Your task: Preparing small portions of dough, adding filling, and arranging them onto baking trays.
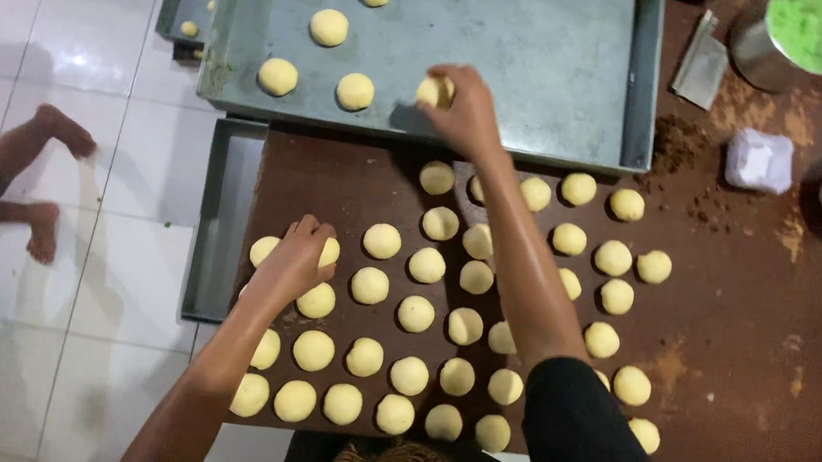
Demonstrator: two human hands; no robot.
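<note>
A brown table [753,334] is seen from above. At its far edge a large grey tray [550,43] is set, with five dough balls [328,27] laid at the tray's left end. Below the tray, many balls [417,314] are spread in rows. To the tray's right a metal can of green powder [796,39] stands. The right hand [463,110] is closed around a ball [433,90], held at the tray's near rim. The left hand [296,258] is curled over a ball [328,251] well below the tray.
</note>
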